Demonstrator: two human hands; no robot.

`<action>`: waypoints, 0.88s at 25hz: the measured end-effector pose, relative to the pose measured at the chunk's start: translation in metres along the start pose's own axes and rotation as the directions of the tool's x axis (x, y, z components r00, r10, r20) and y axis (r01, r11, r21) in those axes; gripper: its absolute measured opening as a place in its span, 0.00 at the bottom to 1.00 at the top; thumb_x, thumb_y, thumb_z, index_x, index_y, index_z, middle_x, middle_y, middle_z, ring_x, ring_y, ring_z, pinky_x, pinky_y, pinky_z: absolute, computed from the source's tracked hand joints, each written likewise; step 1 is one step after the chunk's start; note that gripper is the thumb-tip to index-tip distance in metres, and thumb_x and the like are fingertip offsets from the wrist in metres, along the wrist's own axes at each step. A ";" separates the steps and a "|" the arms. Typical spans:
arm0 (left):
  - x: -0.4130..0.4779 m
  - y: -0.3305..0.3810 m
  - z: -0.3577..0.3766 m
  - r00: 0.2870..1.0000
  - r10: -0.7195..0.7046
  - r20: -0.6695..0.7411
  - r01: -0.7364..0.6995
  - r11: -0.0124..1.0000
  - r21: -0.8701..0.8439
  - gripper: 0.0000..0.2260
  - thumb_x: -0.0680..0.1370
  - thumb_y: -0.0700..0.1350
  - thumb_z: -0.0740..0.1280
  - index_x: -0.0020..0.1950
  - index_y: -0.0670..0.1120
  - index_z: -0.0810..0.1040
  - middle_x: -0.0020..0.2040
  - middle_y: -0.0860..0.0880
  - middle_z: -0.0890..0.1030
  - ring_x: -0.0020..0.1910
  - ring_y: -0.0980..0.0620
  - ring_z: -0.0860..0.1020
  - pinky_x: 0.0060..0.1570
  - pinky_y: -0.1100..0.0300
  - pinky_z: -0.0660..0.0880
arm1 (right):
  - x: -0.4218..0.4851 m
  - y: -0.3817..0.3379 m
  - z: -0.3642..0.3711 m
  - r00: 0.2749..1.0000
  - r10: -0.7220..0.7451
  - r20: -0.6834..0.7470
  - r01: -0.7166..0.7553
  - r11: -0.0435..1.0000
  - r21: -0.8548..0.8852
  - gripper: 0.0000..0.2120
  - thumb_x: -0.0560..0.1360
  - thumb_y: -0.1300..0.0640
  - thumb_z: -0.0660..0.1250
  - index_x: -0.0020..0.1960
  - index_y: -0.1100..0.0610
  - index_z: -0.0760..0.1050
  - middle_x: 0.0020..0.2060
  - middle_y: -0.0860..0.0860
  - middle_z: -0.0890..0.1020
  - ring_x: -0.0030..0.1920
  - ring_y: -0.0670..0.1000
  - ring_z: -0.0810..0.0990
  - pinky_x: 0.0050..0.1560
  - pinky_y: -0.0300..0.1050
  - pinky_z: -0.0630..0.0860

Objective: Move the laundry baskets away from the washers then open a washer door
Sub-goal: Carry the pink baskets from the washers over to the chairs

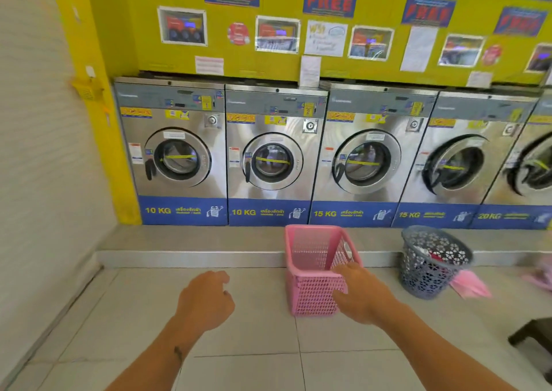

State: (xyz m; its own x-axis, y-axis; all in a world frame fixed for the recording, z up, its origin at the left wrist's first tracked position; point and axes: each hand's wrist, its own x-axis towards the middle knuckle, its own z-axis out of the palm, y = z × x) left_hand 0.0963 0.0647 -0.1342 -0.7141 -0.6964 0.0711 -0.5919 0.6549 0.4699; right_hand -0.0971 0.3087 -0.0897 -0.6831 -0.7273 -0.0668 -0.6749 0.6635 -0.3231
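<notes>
While left hand [206, 298] hangs loosely curled, holding nothing, right hand [360, 296] sits at near rim of pink basket [307, 295], fingers bent; grip cannot be told. Grey basket [424, 274] stands beside it on floor [254, 345]. Behind: 5 washers [270, 157], left 3 closed.

The left forearm [155, 357] and right forearm [433, 340] are both reaching forward, bare. The left grip [206, 299] is hanging in the air well left of the basket [310, 298], back of the hand up, fingers loosely curling and holding nothing. The right grip [360, 293] is overlapping the basket's near right corner, thumb and fingers bending in a half-open curl; whether they are touching it is unclear.
</notes>
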 end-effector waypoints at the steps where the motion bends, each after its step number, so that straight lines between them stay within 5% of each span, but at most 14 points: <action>1: 0.031 0.009 0.006 1.000 0.023 0.018 -0.023 1.000 0.015 0.19 0.75 0.46 0.60 0.66 0.54 0.73 0.63 0.52 0.77 0.60 0.51 0.75 0.58 0.58 0.72 | 0.021 0.009 -0.005 1.000 0.021 -0.011 -0.021 1.000 0.020 0.16 0.70 0.50 0.62 0.57 0.47 0.74 0.56 0.48 0.77 0.55 0.49 0.76 0.55 0.48 0.76; 10: 0.248 0.118 0.083 0.965 0.224 0.134 -0.245 0.955 0.166 0.16 0.72 0.46 0.60 0.58 0.52 0.78 0.60 0.49 0.78 0.59 0.45 0.75 0.56 0.53 0.73 | 0.184 0.127 -0.034 0.967 0.239 -0.084 -0.230 0.967 0.106 0.21 0.72 0.52 0.63 0.64 0.53 0.72 0.60 0.54 0.76 0.60 0.57 0.76 0.60 0.53 0.74; 22: 0.417 0.201 0.206 0.977 0.098 0.187 -0.126 0.982 0.144 0.19 0.76 0.49 0.61 0.68 0.52 0.69 0.61 0.49 0.75 0.57 0.49 0.73 0.52 0.55 0.70 | 0.418 0.287 -0.044 0.953 0.280 0.117 -0.289 0.956 0.059 0.25 0.72 0.51 0.63 0.68 0.53 0.69 0.65 0.57 0.72 0.63 0.58 0.73 0.62 0.52 0.71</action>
State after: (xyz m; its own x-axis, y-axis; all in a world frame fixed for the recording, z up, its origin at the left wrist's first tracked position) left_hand -0.3971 -0.0335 -0.1912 -0.8258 -0.5618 -0.0493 -0.5450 0.7726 0.3256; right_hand -0.5884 0.2025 -0.1692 -0.8074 -0.5274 -0.2646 -0.4314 0.8336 -0.3451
